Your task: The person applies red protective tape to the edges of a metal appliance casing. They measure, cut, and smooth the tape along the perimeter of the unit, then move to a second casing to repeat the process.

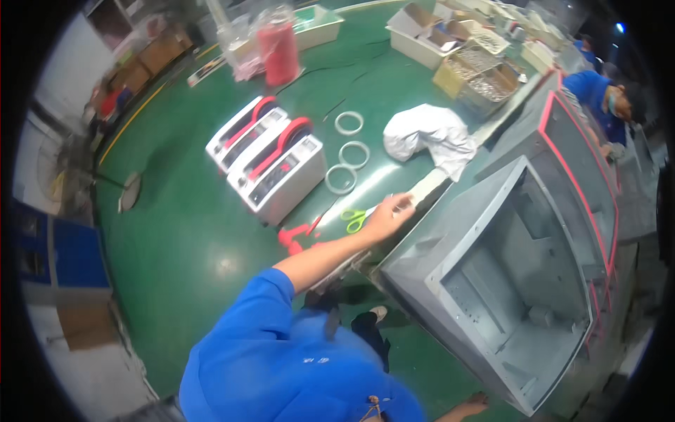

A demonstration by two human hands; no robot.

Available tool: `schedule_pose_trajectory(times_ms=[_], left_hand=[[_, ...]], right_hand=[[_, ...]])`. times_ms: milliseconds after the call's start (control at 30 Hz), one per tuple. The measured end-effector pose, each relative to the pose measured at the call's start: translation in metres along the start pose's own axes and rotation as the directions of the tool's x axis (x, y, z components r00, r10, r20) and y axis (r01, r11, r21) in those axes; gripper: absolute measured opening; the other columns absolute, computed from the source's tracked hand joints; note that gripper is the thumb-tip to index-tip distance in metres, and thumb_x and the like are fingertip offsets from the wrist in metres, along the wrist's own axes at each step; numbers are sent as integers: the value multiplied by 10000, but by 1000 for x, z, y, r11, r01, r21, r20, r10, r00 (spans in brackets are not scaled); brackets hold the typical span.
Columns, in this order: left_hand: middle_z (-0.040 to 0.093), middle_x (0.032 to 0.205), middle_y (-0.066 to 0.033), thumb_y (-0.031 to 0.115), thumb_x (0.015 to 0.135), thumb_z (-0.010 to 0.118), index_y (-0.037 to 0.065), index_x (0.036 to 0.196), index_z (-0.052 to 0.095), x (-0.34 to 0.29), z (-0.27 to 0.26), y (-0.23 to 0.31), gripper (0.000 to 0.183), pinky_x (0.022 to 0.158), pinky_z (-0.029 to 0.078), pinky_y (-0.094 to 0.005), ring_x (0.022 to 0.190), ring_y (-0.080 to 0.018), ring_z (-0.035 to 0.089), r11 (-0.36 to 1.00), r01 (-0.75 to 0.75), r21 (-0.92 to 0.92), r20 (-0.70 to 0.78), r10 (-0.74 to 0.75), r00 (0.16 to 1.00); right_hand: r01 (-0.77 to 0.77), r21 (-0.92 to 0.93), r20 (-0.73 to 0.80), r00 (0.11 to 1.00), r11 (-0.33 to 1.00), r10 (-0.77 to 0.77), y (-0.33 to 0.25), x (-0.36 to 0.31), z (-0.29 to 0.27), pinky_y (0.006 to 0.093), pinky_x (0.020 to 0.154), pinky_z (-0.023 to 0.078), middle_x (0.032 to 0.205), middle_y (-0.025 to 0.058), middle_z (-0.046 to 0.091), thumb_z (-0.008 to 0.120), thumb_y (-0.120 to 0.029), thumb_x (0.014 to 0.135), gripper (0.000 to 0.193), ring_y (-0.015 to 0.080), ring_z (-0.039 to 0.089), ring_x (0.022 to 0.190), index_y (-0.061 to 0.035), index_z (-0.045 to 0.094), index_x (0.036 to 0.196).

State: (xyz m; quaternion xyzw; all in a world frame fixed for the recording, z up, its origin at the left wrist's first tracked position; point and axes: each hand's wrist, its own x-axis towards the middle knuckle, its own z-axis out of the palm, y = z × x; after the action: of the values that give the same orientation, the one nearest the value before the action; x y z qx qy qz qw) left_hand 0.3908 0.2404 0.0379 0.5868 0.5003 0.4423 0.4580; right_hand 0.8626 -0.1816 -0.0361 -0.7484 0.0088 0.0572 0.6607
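Observation:
My left arm in a blue sleeve reaches forward. My left hand (391,216) is beside the near left corner of a grey hollow housing (450,257), its fingers curled inward; whatever they may hold is too small to make out. Directly left of that hand lie scissors with green handles (354,219), their blades mostly hidden. A red tool (294,239) and a thin red stick-like piece (314,225) lie farther left. Low in the view, my right hand (472,406) hangs near the housing's lower end, fingers loosely apart, nothing seen in it.
Two white cases with red handles (281,183), several tape rolls (354,155) and a crumpled white cloth (429,133) lie ahead. Another grey housing edged in red (548,126) stands behind the first. Parts bins (485,74) are at the back; a co-worker (598,98) bends at far right.

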Motion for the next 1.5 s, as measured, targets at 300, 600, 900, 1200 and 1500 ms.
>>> schedule_pose_trajectory(times_ms=[300,600,900,1200,1500], left_hand=[[427,1197,-184,219,585,744,249,1265,379,212,-29,-65,772,826,413,-478,1080,-363,450,563,-151,812,72,161,984],[489,1053,-152,9,660,566,117,1072,547,221,-37,-5,426,795,434,-396,933,-363,512,770,-560,307,41,577,816],[553,1036,-50,-48,679,576,34,1134,482,163,-97,169,471,818,413,-243,946,-131,525,668,-394,-631,-30,486,873],[497,1151,-110,137,799,565,4,1260,363,93,-90,149,520,883,373,-286,1034,-175,487,856,-397,-332,-19,415,910],[467,1189,-132,24,831,506,29,1278,378,26,-35,137,465,936,341,-308,1121,-192,439,886,-398,-237,177,442,880]], right_hand=[[394,-165,-301,853,904,-426,-134,-215,25,412,680,485,944,174,558,491,-286,822,377,284,567,796,3,515,1063],[721,-52,496,619,691,-609,-293,-265,195,290,773,430,999,85,511,463,33,806,197,161,506,862,7,495,999],[555,153,933,193,818,-305,-345,-314,487,360,987,301,1318,199,322,795,-314,583,1064,270,335,1223,5,130,1350],[216,515,807,204,830,-554,-300,-408,530,287,780,451,1031,58,548,711,-63,640,552,150,546,917,-57,463,1133],[993,-115,756,94,9,-648,-322,-256,510,434,717,470,1035,164,488,723,-297,581,558,347,553,850,-124,495,1060]])
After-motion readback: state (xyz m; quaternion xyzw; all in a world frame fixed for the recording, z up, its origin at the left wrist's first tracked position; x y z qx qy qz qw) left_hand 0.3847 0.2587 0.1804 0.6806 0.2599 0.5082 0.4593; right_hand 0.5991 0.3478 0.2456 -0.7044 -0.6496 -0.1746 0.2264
